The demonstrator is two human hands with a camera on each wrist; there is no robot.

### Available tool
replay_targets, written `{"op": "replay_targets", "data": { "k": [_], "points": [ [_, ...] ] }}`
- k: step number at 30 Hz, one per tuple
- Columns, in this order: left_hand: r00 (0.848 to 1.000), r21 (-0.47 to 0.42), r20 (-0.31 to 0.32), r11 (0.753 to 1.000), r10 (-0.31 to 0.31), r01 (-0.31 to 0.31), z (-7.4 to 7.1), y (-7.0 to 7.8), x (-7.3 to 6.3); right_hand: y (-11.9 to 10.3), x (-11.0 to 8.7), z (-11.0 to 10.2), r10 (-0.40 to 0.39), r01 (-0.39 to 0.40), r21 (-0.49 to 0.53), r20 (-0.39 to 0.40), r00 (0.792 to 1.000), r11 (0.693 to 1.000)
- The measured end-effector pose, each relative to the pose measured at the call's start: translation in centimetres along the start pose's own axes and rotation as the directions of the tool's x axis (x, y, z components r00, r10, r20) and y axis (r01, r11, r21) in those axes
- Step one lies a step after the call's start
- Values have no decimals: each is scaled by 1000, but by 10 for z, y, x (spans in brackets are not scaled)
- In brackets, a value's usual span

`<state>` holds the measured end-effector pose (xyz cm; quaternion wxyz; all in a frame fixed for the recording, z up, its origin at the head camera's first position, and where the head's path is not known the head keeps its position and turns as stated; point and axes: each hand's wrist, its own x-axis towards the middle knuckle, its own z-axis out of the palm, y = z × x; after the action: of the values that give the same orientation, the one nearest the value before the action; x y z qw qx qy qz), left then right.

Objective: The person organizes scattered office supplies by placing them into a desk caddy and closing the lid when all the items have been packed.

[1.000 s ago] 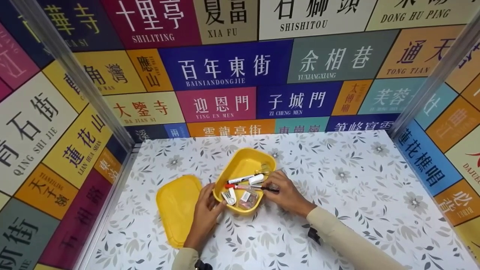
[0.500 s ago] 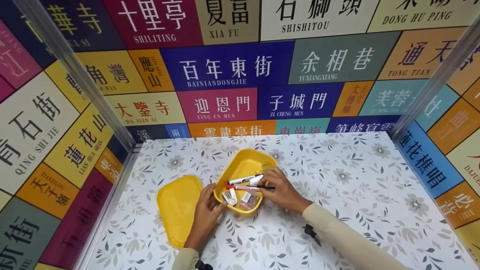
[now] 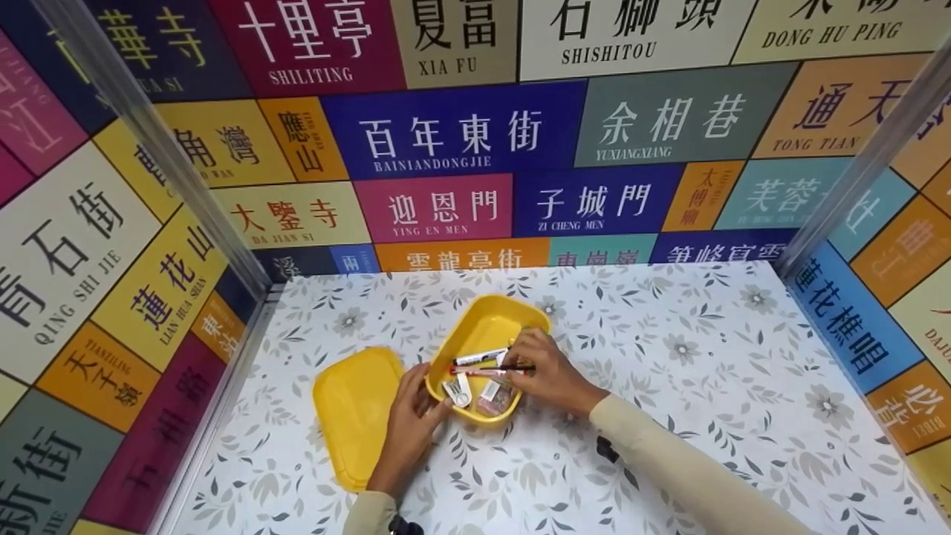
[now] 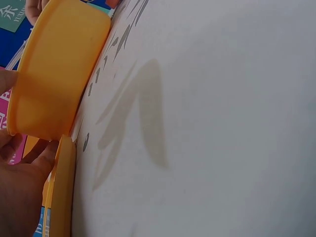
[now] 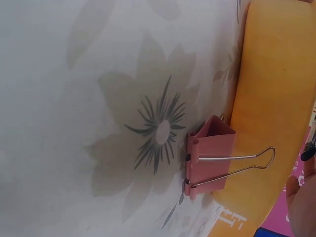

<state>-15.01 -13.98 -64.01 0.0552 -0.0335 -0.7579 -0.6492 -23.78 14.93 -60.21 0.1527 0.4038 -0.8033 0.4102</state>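
A yellow plastic box [image 3: 487, 323] stands uncovered on the table. My left hand [image 3: 410, 427] grips its near left side, the thumb at the rim and the fingers outside, as the left wrist view also shows. Over the box's right rim, my right hand [image 3: 548, 371] pinches a slim black-ended pen [image 3: 518, 367]. Inside lie a black-and-white marker [image 3: 479, 357], a red-tipped pen [image 3: 464, 369], a small white item with a round grey part [image 3: 459, 394] and a clear case with reddish contents [image 3: 493, 395]. My right hand hides part of the contents.
The yellow lid [image 3: 356, 416] lies left of the box, close to my left hand. In the right wrist view, a pink binder clip [image 5: 212, 160] sits on the floral-patterned table [image 5: 98, 197] against the box's outer wall. Sign-printed panels [image 3: 453, 130] enclose the table.
My right hand has moved left, farther over the box, carrying the black-ended pen with it. My left hand and the box have stayed in place.
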Motion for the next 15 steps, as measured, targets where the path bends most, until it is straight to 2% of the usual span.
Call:
{"op": "replay_targets", "data": {
  "k": [3,9,15],
  "points": [
    [1000,-3,-4,1000,1,-1,0,-1,0,0,3,3,-6,6,2,-1,1000,1000],
    [998,-33,5,997,63,-62,0,-4,2,1,6,7,-21,21,14,-10,1000,1000],
    [1000,-12,2,1000,27,-27,0,-2,1,1,1,5,2,-2,24,-27,1000,1000]
  ]
}}
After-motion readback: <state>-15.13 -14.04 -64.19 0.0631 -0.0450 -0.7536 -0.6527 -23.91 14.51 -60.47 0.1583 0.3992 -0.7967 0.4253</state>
